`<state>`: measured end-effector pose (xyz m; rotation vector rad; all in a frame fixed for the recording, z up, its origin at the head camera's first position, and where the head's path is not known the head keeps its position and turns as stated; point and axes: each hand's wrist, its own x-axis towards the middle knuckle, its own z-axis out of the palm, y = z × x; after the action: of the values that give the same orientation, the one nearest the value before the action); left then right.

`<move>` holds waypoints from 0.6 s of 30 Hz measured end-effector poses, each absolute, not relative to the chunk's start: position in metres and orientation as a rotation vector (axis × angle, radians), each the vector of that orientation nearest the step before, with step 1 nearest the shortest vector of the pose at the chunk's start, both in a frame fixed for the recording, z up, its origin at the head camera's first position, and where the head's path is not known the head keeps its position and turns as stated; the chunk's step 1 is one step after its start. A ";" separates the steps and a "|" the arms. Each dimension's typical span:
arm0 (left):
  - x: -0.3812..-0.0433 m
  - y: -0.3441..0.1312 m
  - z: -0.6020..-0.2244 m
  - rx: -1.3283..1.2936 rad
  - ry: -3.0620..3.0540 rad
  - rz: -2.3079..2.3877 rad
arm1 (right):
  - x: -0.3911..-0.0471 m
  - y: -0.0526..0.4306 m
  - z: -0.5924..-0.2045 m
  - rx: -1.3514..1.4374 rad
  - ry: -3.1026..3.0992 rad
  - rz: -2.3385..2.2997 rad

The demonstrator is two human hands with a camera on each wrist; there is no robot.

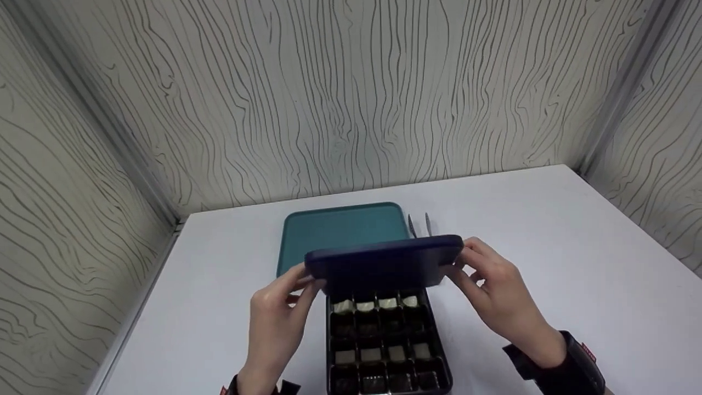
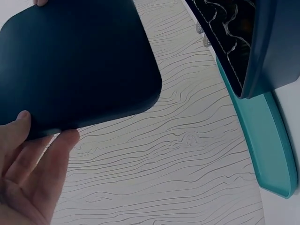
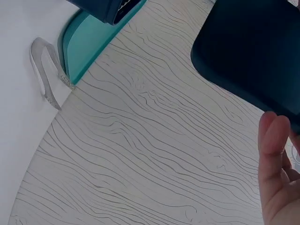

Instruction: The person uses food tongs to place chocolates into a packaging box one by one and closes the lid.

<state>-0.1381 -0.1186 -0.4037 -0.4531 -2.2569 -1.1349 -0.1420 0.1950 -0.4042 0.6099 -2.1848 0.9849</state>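
Note:
Both hands hold a dark blue lid (image 1: 384, 266) tilted above the far part of a dark box (image 1: 328, 340). My left hand (image 1: 281, 315) pinches the lid's left edge between thumb and fingers. At the opposite edge, my right hand (image 1: 500, 293) grips it the same way. Below, the box is divided into small compartments. Pale square pieces (image 1: 371, 355) fill some rows, and dark pieces (image 1: 401, 382) sit in others. In the left wrist view the lid (image 2: 84, 65) shows its broad smooth face, apart from the box.
A teal tray (image 1: 340, 222) lies on the white table (image 1: 219, 307) behind the box, partly covered by the lid. Silver tongs (image 3: 41, 70) rest to the tray's right. Wood-patterned panels (image 1: 340, 99) stand behind and at both sides.

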 end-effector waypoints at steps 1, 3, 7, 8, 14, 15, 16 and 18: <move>-0.138 -0.119 -0.403 -0.438 -2.259 -1.146 | -0.141 0.195 -0.403 0.602 -2.204 1.001; -0.138 -0.118 -0.403 -0.393 -2.277 -1.196 | -0.141 0.194 -0.402 0.592 -2.243 1.067; -0.140 -0.117 -0.402 -0.301 -2.379 -1.461 | -0.142 0.195 -0.398 0.491 -2.369 1.395; -0.140 -0.117 -0.402 -0.282 -2.403 -1.546 | -0.143 0.196 -0.397 0.462 -2.401 1.481; -0.144 -0.119 -0.404 -0.250 -2.485 -1.820 | -0.147 0.200 -0.398 0.413 -2.525 1.708; -0.144 -0.119 -0.404 -0.258 -2.496 -1.818 | -0.148 0.200 -0.399 0.418 -2.540 1.706; -0.145 -0.120 -0.405 -0.264 -2.508 -1.820 | -0.148 0.201 -0.399 0.425 -2.558 1.699; -0.146 -0.122 -0.405 -0.278 -2.545 -1.814 | -0.149 0.202 -0.401 0.441 -2.604 1.668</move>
<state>-0.1462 -0.1217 -0.4055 -0.2782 -2.5455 -1.8141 -0.1493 0.2022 -0.4010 0.4413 -2.6036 1.6684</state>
